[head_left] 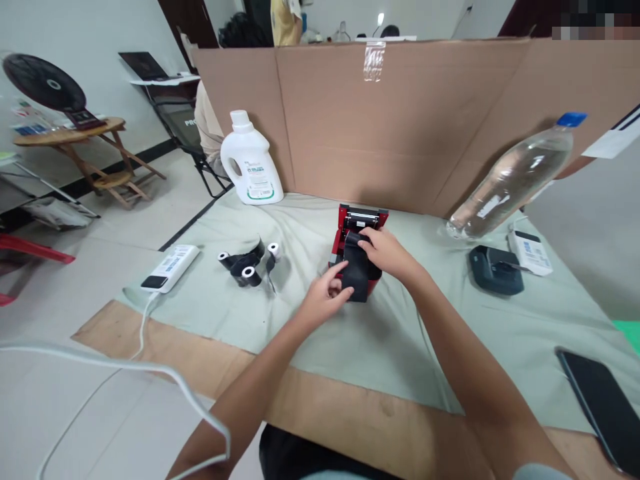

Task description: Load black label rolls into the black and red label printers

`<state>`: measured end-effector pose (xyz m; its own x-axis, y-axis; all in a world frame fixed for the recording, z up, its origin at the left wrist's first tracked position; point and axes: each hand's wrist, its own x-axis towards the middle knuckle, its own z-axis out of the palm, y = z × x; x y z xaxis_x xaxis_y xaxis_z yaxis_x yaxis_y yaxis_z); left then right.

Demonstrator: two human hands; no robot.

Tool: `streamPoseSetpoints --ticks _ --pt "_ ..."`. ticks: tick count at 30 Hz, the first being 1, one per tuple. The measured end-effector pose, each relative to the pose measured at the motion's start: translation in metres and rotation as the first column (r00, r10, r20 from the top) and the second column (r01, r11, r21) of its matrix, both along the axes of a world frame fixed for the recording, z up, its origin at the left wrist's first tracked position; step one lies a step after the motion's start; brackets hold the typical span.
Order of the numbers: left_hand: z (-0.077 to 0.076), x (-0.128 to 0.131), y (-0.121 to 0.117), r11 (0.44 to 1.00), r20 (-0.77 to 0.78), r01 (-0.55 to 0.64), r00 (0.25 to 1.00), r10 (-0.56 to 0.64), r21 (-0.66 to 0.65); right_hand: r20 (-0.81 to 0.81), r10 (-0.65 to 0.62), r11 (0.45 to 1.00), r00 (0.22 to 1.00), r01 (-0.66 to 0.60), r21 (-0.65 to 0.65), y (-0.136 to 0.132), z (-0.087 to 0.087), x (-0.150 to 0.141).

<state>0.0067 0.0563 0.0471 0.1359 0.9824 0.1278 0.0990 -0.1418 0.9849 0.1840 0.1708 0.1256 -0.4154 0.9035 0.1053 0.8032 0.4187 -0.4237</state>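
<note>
A small red and black printer [341, 233] stands on the cloth with its lid raised toward the cardboard. Across its front hangs a strip of black ribbon [356, 273], its upper end wound on a roll. My right hand [387, 252] grips that roll at the top, thumb and fingers closed. Lower down, my left hand [327, 295] pinches the ribbon's left edge, index finger stretched along it. Most of the printer's inside is hidden behind the ribbon and my fingers. Several black ribbon rolls [250, 275] with white cores lie to the left, some loosely unwound.
A cardboard screen [400, 127] closes off the back. In front stand a white jug [253, 167] and a leaning clear bottle [515, 180]. A white power bank [173, 267] with a cable lies left. Right are a dark device [495, 270], another white box [533, 253] and a phone [603, 407].
</note>
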Motion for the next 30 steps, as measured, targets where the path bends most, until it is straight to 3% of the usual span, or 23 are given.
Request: streamPoseSetpoints --ticks 3,5,12,15,19,25,30 --pt "-0.008 0.010 -0.003 1.000 0.054 0.031 0.998 -0.031 0.005 0.237 0.037 0.999 0.971 -0.036 -0.008 0.005 -0.001 -0.012" --pt "-0.010 0.013 -0.005 0.999 0.072 0.033 0.997 -0.034 0.025 0.313 0.048 0.999 0.949 -0.042 -0.025 0.007 0.001 -0.016" --pt "-0.010 0.014 0.005 0.999 0.174 0.027 0.984 -0.031 0.025 0.406 0.004 1.000 0.914 -0.004 -0.001 0.010 0.002 -0.023" --pt "-0.010 0.014 0.011 0.999 0.198 0.046 0.979 -0.045 0.003 0.435 0.013 0.999 0.900 0.010 -0.051 0.013 0.000 -0.030" --pt "-0.006 0.012 0.014 0.998 0.195 0.070 0.978 -0.069 0.001 0.391 0.039 0.991 0.920 0.015 -0.134 0.015 -0.003 -0.032" --pt "0.003 0.008 0.011 0.998 0.170 0.066 0.983 -0.069 0.023 0.300 -0.059 0.997 0.952 0.071 -0.032 0.011 -0.013 -0.020" --pt "0.005 0.005 0.011 0.997 0.149 0.065 0.986 -0.070 0.036 0.220 -0.100 0.994 0.970 0.109 -0.026 0.016 -0.015 -0.017"
